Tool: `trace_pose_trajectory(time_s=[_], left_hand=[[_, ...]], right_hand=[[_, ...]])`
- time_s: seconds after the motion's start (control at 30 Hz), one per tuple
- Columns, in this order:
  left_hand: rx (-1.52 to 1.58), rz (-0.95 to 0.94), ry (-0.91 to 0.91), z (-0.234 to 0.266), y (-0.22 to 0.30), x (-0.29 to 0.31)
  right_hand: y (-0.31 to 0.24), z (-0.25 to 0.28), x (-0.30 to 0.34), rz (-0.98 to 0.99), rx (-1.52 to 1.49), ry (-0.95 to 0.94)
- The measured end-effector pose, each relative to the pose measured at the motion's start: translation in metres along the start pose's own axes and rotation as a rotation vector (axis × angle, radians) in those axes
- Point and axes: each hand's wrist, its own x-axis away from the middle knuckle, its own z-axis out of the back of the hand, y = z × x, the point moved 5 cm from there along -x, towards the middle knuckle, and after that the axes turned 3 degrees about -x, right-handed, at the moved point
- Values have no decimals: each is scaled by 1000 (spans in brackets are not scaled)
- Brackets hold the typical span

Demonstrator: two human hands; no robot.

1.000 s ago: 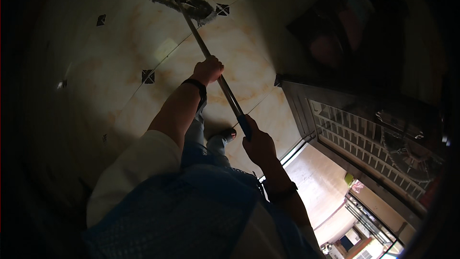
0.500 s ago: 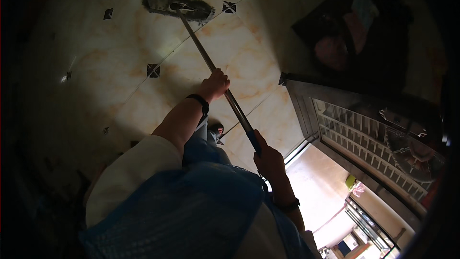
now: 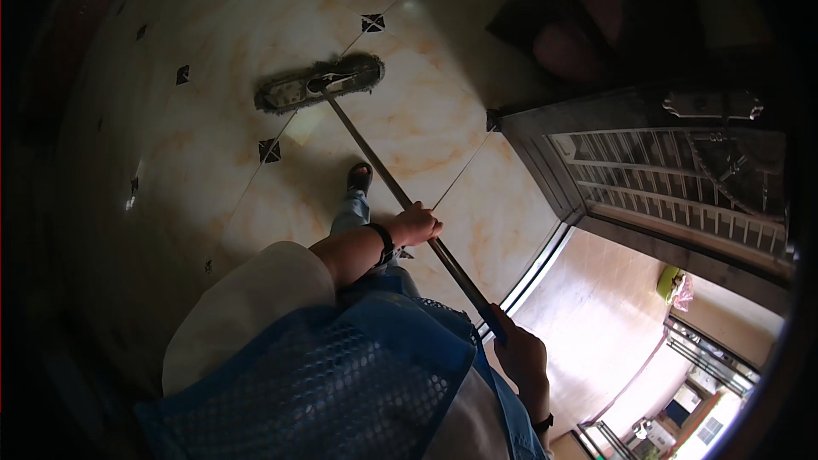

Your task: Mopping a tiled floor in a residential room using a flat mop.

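A flat mop (image 3: 358,77) with a long, dull metal pole lies with its dark fringed head on the tiled floor, up ahead of me. My left hand (image 3: 415,225) is closed around the middle of the pole. Lower down and to the right, my right hand (image 3: 519,349) grips the blue end of the same pole. The pole slants from the mop head at the upper left to my right hand. My foot in a dark sandal (image 3: 360,177) stands just left of the pole.
Pale marbled tiles (image 3: 213,132) with small dark diamond insets cover the floor. On the right stands an open door with a metal grille (image 3: 648,162). Beyond the doorway is a bright area with a green object (image 3: 670,282). Dim bundled cloth (image 3: 567,47) sits at the upper right.
The mop head has come back nearer to me and its angle has turned. Both hands have moved down and to the right with the pole. A sandalled foot shows farther forward.
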Motion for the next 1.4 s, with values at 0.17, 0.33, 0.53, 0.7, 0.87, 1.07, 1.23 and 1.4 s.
trace_pose_trajectory(time_s=[0.17, 0.33, 0.53, 0.7, 0.87, 1.07, 1.23, 1.4], left_hand=[[19, -172, -366, -35, 62, -14], [359, -14, -551, -24, 101, -22], [435, 201, -638, 1, 100, -15], [468, 214, -636, -46, 68, -5], [105, -156, -476, -49, 38, 9], [48, -107, -409, -21, -28, 16], [34, -81, -212, 52, -91, 26], [-16, 127, -106, 95, -174, 37]], right_hand=[[35, -10, 58, -61, -21, -2], [58, -16, 93, -101, -41, -28], [67, -33, 73, -115, -64, -28], [51, -47, 59, -24, -94, -5], [18, -49, 40, -29, -260, -28], [-22, -35, -11, 1, -232, 12], [-82, 18, -51, -31, -119, -55], [-149, 75, -103, 67, -74, -2]])
